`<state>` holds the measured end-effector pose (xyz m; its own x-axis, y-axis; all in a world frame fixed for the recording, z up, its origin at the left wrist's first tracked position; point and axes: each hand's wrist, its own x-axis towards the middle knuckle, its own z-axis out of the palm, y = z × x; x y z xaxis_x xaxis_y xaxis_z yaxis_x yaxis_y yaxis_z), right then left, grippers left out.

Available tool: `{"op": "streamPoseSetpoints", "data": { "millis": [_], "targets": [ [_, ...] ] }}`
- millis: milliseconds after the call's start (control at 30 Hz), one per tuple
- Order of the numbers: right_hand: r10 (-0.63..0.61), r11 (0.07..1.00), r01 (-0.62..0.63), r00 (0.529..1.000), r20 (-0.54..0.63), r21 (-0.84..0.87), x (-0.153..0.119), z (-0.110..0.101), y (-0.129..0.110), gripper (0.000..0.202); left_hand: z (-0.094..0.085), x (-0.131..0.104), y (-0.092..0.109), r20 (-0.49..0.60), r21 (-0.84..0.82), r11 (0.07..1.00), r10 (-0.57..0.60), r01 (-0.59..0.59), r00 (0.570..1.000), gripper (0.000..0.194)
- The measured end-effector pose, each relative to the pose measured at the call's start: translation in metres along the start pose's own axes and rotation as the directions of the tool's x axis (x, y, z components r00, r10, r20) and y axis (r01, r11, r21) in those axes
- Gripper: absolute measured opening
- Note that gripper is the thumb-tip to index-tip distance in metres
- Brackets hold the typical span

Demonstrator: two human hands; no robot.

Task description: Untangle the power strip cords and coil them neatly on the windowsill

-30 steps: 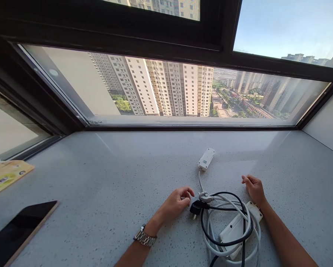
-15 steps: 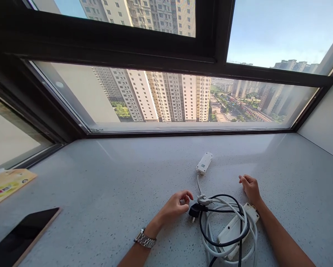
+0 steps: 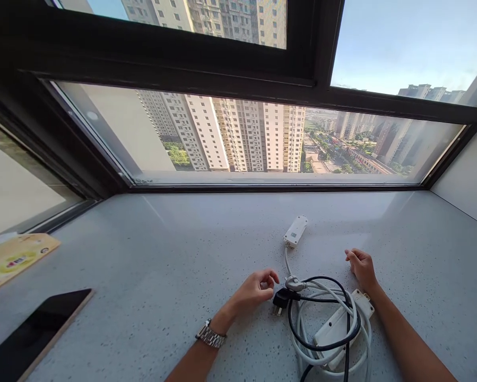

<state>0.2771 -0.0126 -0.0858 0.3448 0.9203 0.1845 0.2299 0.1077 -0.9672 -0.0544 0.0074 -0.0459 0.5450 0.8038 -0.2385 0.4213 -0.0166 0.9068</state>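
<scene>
My left hand [image 3: 256, 289] rests on the speckled sill with its fingers curled, just left of a black plug [image 3: 281, 300]; nothing shows in it. My right hand [image 3: 361, 266] lies as a loose fist on the sill, above and right of the tangle, with nothing visible in it. Between my arms lie a looped white cable [image 3: 367, 339] and a black cable [image 3: 323, 348], over a white power strip [image 3: 334, 326]. A white plug [image 3: 294, 284] sits at the top of the loops. Beyond it is a smaller white block [image 3: 296, 232] on a cord.
A dark phone [image 3: 35, 334] lies at the lower left of the sill [image 3: 162, 254]. Behind it is a yellow packet [image 3: 19, 260]. A dark window frame [image 3: 262, 188] runs along the back, and a white wall [image 3: 465, 170] stands at the right.
The view has shifted slightly, so the scene sits a little further right and higher. Both hands keep the same pose and place beside the cables.
</scene>
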Motion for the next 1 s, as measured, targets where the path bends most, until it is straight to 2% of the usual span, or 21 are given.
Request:
{"op": "streamPoseSetpoints", "data": {
  "millis": [300, 500, 767, 1000],
  "targets": [
    [0.011, 1.0, -0.01, 0.998, 0.057, -0.009, 0.002, -0.003, -0.002, 0.049, 0.001, 0.0, 0.006, -0.065, 0.132, 0.991, -0.008, 0.017, 0.998, 0.03],
    [-0.011, 0.999, 0.017, 0.994, 0.111, -0.05, 0.002, -0.002, -0.007, 0.05, -0.001, 0.007, 0.0, -0.052, 0.112, 0.994, 0.024, -0.018, 0.998, 0.036],
    [-0.046, 0.997, 0.053, 0.989, 0.142, -0.047, 0.005, 0.001, -0.009, 0.053, -0.001, 0.005, -0.001, -0.069, 0.105, 0.994, 0.001, 0.006, 0.998, 0.046],
    [-0.043, 0.997, 0.051, 0.99, 0.132, -0.063, 0.005, 0.002, -0.009, 0.052, -0.001, 0.002, 0.001, -0.094, 0.132, 0.991, 0.005, 0.008, 0.996, 0.041]
  ]
}}
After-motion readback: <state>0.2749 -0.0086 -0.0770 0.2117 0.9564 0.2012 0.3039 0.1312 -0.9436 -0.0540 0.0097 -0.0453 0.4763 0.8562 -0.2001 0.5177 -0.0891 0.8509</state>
